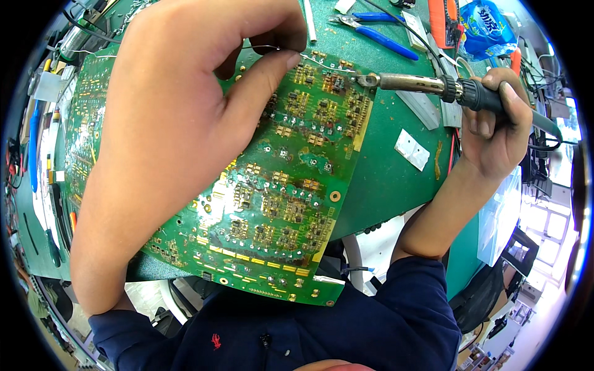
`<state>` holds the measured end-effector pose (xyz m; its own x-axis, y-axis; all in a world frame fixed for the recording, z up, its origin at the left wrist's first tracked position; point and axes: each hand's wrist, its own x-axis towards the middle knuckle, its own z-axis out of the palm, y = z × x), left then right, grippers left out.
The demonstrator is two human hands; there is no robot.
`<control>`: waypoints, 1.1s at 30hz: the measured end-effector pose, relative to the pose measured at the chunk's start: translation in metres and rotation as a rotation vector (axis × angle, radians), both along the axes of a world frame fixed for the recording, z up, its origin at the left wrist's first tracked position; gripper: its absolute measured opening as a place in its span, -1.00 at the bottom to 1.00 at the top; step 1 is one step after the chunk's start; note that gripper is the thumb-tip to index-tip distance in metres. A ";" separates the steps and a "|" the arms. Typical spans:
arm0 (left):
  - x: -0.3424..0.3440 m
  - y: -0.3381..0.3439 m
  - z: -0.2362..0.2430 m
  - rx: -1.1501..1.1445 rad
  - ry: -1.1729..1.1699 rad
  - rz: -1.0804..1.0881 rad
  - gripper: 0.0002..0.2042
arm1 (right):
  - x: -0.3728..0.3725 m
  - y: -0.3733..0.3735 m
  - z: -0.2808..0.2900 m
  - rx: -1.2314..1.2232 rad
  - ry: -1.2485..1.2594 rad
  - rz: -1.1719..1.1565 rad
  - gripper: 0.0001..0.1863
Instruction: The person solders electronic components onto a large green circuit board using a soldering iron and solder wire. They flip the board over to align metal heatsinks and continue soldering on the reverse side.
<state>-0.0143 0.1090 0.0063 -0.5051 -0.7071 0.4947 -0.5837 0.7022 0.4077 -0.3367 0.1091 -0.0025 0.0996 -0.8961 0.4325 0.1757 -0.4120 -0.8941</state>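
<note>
A large green circuit board [250, 213] with gold pads and small parts lies before me, its near edge reaching over the table's front. In my right hand [498, 120] is a soldering iron [411, 83], its black handle held between thumb and fingers. The iron's tip points left and meets the board's far right corner. Thin silvery solder wire [325, 63] runs from the pinched thumb and finger of my left hand [216, 80] toward that tip. My left hand and forearm hide much of the board's left half.
Blue-handled cutters [380, 37] lie beyond the board on the green table mat [387, 157]. A blue plastic packet [486, 28] is at the far right. A white scrap [412, 149] rests right of the board. Several tools and cables crowd the left side.
</note>
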 end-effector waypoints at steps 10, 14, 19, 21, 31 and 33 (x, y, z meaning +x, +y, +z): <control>0.003 0.001 0.002 -0.010 0.005 0.036 -0.89 | -0.001 -0.001 0.001 0.008 -0.040 0.014 -0.64; 0.002 0.001 0.004 -0.005 0.001 0.045 -0.90 | 0.002 0.000 0.001 0.003 -0.002 -0.062 -0.63; 0.002 0.002 0.009 0.012 -0.008 0.069 -0.90 | 0.004 0.001 -0.001 0.003 0.062 -0.128 -0.61; 0.002 0.003 0.012 0.020 -0.013 0.080 -0.91 | 0.004 -0.001 -0.003 -0.013 0.027 -0.120 -0.62; 0.005 0.008 0.029 0.134 -0.023 0.235 -0.91 | 0.005 -0.010 -0.008 -0.091 -0.063 -0.172 -0.51; 0.016 -0.003 0.026 0.154 0.004 0.171 -0.92 | 0.005 -0.014 -0.010 -0.143 -0.032 -0.254 -0.45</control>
<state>0.0022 0.1056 0.0325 -0.3695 -0.8498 0.3760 -0.6874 0.5222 0.5047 -0.3319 0.0947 -0.0127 -0.1362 -0.8204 0.5553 0.0781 -0.5677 -0.8195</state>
